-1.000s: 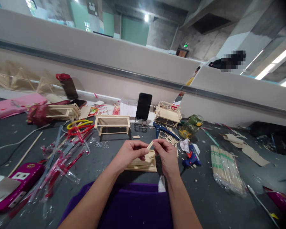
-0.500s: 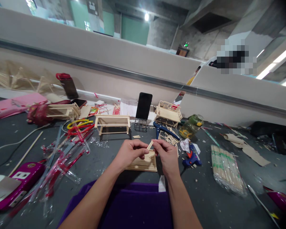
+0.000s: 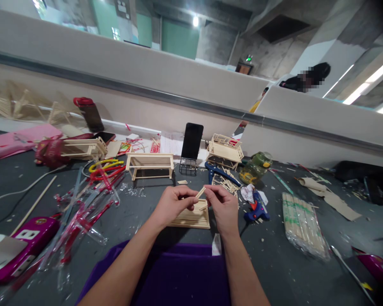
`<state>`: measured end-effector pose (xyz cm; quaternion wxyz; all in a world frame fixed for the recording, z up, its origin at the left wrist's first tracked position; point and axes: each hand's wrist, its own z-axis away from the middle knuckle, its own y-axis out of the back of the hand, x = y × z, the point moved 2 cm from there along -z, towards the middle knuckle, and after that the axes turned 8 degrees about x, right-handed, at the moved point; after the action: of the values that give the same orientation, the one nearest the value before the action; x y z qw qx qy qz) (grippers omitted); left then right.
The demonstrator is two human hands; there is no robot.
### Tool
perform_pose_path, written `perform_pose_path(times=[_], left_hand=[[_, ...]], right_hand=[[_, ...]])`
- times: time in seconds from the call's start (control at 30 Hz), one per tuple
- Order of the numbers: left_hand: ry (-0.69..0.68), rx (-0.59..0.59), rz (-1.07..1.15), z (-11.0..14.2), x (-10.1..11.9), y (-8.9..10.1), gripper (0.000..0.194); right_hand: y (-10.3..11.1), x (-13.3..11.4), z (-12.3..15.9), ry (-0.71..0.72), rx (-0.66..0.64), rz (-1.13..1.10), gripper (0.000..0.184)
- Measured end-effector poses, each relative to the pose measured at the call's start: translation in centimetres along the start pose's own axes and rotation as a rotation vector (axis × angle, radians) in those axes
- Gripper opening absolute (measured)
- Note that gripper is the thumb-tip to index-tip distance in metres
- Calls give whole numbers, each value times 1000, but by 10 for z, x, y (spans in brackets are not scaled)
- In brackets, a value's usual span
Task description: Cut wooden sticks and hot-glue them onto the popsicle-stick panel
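A short wooden stick (image 3: pixel 201 192) spans the gap between my fingertips. My left hand (image 3: pixel 176 205) pinches its lower end, thumb against fingers. At the upper end my right hand (image 3: pixel 222 208) closes thumb and fingertips on it. Just below lies a slatted panel of wooden sticks (image 3: pixel 191 220) on the dark table, partly hidden by both hands. Close to my right hand a short stick piece (image 3: pixel 203 208) juts over the panel. Beyond my hands stand a small wooden stick frame (image 3: pixel 150 160) and a black phone (image 3: pixel 192 140) on a wire stand.
A blue glue gun (image 3: pixel 257 210), a green bottle (image 3: pixel 257 168) and blue-handled cutters (image 3: pixel 221 173) among stick offcuts lie right of centre. Farther right is a bagged stick bundle (image 3: pixel 303 223). Red plastic tubes (image 3: pixel 83 216) clutter the left. Purple cloth (image 3: pixel 181 276) covers the near edge.
Almost nothing differs. Both hands keep their pinch on the stick, with only a very slight shift of the view.
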<state>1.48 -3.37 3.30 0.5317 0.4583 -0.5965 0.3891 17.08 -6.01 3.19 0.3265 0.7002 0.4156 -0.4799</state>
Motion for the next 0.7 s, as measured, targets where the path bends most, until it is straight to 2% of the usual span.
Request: perform_pose_path(times=[0.43,0.53,0.7], left_hand=[[4,5,19,0,-1,0,20],[17,0,37,1,0,0,19],[121,4,159,2,3,0,23]], right_hand=[[0,-5,3,59,36,43,15],[0,-2,2,13,21,-7,16],[0,1,0,-129,-35,-195,17]])
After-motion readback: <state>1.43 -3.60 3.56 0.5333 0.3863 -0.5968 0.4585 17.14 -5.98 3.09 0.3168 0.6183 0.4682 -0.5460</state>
